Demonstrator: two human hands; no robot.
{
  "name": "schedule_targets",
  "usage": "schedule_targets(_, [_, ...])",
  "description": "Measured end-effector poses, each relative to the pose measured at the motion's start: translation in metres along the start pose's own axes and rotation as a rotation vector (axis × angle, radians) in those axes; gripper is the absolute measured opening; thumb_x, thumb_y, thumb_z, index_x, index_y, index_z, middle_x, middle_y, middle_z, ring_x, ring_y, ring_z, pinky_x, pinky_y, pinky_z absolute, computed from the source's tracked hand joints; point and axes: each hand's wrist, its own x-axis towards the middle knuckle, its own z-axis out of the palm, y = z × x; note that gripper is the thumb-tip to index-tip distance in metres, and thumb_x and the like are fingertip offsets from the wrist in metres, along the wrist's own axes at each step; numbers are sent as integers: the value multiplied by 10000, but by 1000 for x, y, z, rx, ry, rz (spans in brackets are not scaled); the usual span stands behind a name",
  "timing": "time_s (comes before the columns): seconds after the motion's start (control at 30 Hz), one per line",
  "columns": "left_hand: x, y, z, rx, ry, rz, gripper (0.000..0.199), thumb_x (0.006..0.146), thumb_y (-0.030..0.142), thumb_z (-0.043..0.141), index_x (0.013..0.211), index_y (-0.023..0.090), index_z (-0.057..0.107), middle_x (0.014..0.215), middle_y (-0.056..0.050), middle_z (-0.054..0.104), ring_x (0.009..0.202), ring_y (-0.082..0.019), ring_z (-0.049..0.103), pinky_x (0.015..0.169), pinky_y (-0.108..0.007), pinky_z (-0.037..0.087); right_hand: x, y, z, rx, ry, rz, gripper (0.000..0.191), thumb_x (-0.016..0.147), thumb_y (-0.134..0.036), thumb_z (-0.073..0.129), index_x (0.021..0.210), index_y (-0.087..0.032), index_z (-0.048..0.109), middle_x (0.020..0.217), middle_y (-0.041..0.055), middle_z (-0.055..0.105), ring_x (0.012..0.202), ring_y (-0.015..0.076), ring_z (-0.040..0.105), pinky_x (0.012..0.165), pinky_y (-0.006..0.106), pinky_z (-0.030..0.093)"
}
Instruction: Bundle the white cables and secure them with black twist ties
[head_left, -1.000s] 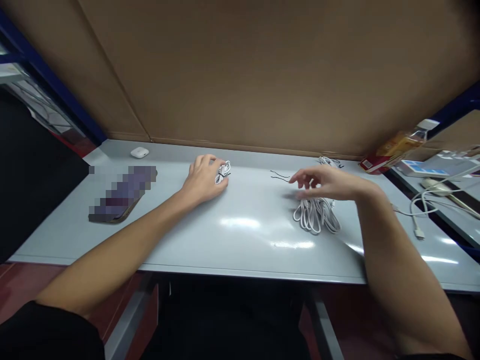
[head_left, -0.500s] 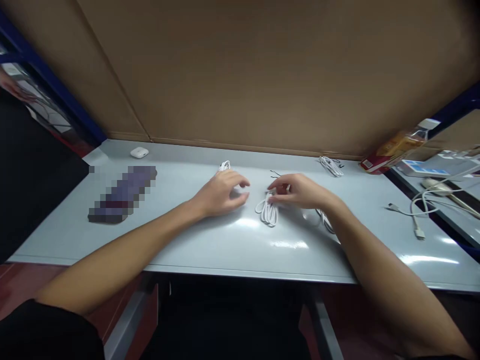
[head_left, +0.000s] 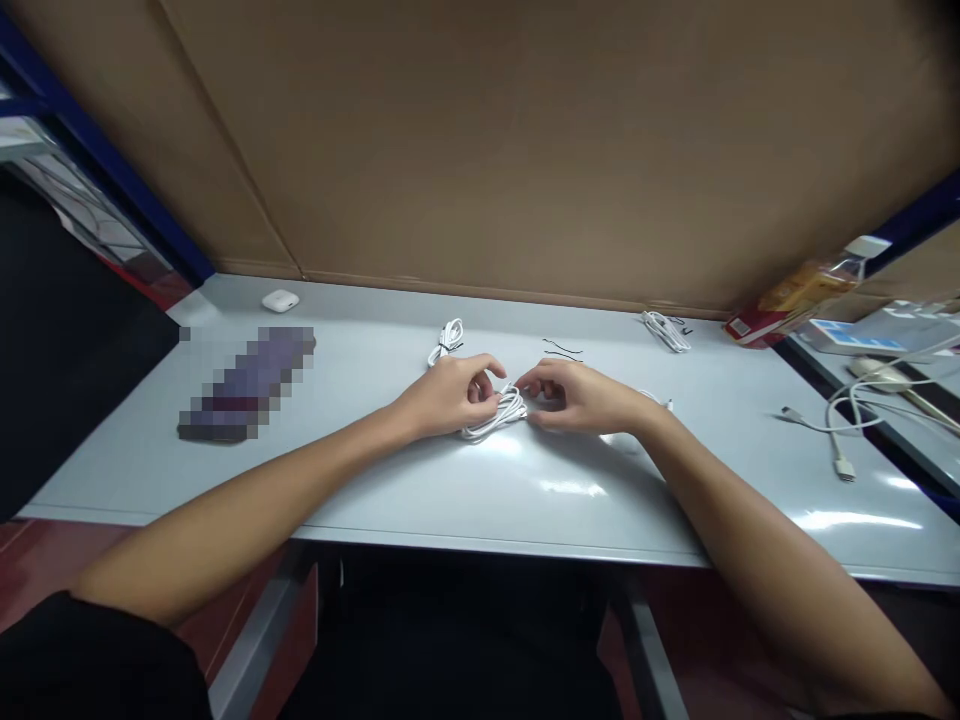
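Note:
A coiled white cable (head_left: 496, 418) lies on the grey table (head_left: 420, 500) between my two hands. The fingers of my left hand (head_left: 457, 395) are closed on the left part of this coil. At the coil's right end is my right hand (head_left: 574, 397), thumb and fingers apart, with fingertips close to the cable. Behind my left hand lies another white coil (head_left: 447, 340) with a black tie around it. Thin black ties (head_left: 562, 350) rest behind my right hand. One more white cable (head_left: 652, 396) is partly hidden by my right wrist.
A bundled white cable (head_left: 666, 331) and a bottle (head_left: 810, 290) are at the back right. Loose cables (head_left: 840, 425) hang over the right edge. A white case (head_left: 280, 301) and a blurred purple object (head_left: 251, 385) lie on the left.
The coil between my hands has moved left and turned to lie more sideways. My left hand has closed on it. My right hand has shifted slightly left and opened.

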Motion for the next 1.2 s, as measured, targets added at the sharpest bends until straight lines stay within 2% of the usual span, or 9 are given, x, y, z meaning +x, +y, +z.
schedule_targets(0.13, [1, -1, -1, -13, 37, -41, 318, 804, 206, 659, 1116, 201, 720, 791, 14, 747, 681, -145, 687, 667, -258, 526, 2, -4, 7, -18, 74, 27, 382, 815, -481, 770, 1077, -206, 738, 977, 75, 716, 845, 221, 628, 717, 320, 458])
schedule_targets(0.27, [2, -2, -4, -110, 55, -116, 345, 814, 199, 655, 1156, 193, 703, 865, -5, 747, 605, -130, 688, 589, -244, 518, 5, -9, 8, 6, 75, 54, 273, 928, -448, 639, 872, -194, 721, 823, 43, 696, 708, 178, 581, 639, 306, 404])
schedule_targets(0.37, [3, -3, -3, -299, 46, -197, 393, 845, 213, 659, 1237, 195, 640, 964, -29, 722, 583, -131, 704, 564, -250, 551, 5, -13, 9, 51, 43, 4, 216, 948, -349, 597, 933, -201, 754, 844, 36, 698, 732, 177, 589, 665, 307, 415])
schedule_targets(0.47, [3, -4, 2, -443, 39, -241, 446, 861, 225, 679, 1294, 213, 570, 998, -36, 695, 601, -141, 723, 589, -270, 594, 4, -16, 13, 51, 61, -40, 201, 896, -324, 681, 1046, -226, 772, 924, 42, 693, 826, 195, 610, 739, 313, 442])
schedule_targets(0.6, [3, -3, 5, -450, 79, -266, 560, 817, 188, 713, 1342, 232, 521, 998, -21, 674, 590, -128, 708, 584, -263, 584, 5, -16, 19, 51, 89, -11, 185, 872, -355, 740, 991, -216, 766, 991, 64, 665, 871, 205, 613, 778, 322, 457])
schedule_targets(0.73, [5, -4, 0, -370, 128, -238, 614, 789, 190, 720, 1375, 211, 539, 945, -16, 695, 671, -148, 707, 626, -264, 554, 4, -12, 12, 85, 32, -1, 169, 882, -377, 732, 897, -210, 714, 952, 52, 667, 823, 195, 611, 729, 316, 459])
schedule_targets(0.87, [8, -4, -9, -349, 168, -224, 560, 815, 205, 697, 1366, 163, 605, 908, -30, 700, 786, -159, 696, 732, -278, 545, 0, -7, -2, 287, -57, 33, 197, 925, -411, 692, 910, -216, 683, 887, 25, 716, 773, 184, 649, 668, 304, 475])
schedule_targets(1.0, [10, 3, -17, -412, 176, -320, 507, 853, 218, 652, 1356, 154, 624, 952, -39, 688, 654, -121, 667, 608, -252, 504, -2, -4, -9, 546, -5, 100, 239, 902, -427, 742, 981, -207, 688, 967, 56, 756, 866, 210, 722, 768, 341, 554])
schedule_targets(1.2, [11, 4, -20, -435, 194, -281, 399, 868, 199, 629, 1265, 174, 663, 915, -14, 642, 629, -93, 626, 548, -216, 475, 1, -1, -5, 897, 54, 199, 457, 868, -378, 804, 1268, -227, 646, 941, 45, 743, 859, 207, 734, 822, 387, 598])
